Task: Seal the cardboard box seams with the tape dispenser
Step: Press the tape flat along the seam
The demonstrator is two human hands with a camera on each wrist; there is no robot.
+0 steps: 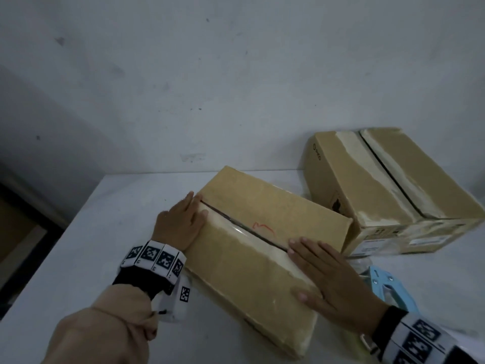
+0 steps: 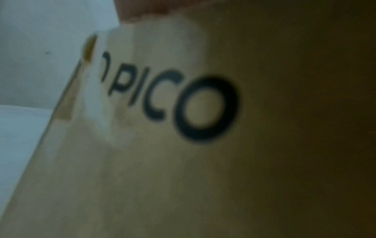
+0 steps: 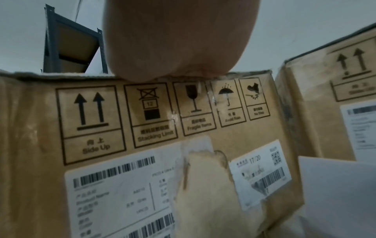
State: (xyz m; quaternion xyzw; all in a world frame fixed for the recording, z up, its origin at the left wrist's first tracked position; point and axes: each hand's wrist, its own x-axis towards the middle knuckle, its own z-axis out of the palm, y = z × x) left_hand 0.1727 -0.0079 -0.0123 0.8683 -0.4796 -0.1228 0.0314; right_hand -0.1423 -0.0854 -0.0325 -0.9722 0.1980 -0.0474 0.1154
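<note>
A flat cardboard box (image 1: 262, 248) lies on the white table (image 1: 78, 258) with a dark centre seam running along its top. My left hand (image 1: 181, 222) lies flat against the box's far-left end at the seam, fingers straight. My right hand (image 1: 330, 279) presses flat on the top near the right end, fingers spread over the seam. The light-blue tape dispenser (image 1: 388, 287) lies on the table just right of my right hand, held by nobody. The left wrist view shows the box side (image 2: 183, 161) with a printed logo. The right wrist view shows the labelled box end (image 3: 142, 145) under my palm (image 3: 179, 40).
A second, taller cardboard box (image 1: 388, 190) with an open centre seam stands at the back right, close to the first box's corner. A dark metal shelf (image 3: 69, 48) stands beyond the table. The wall runs along the table's far edge.
</note>
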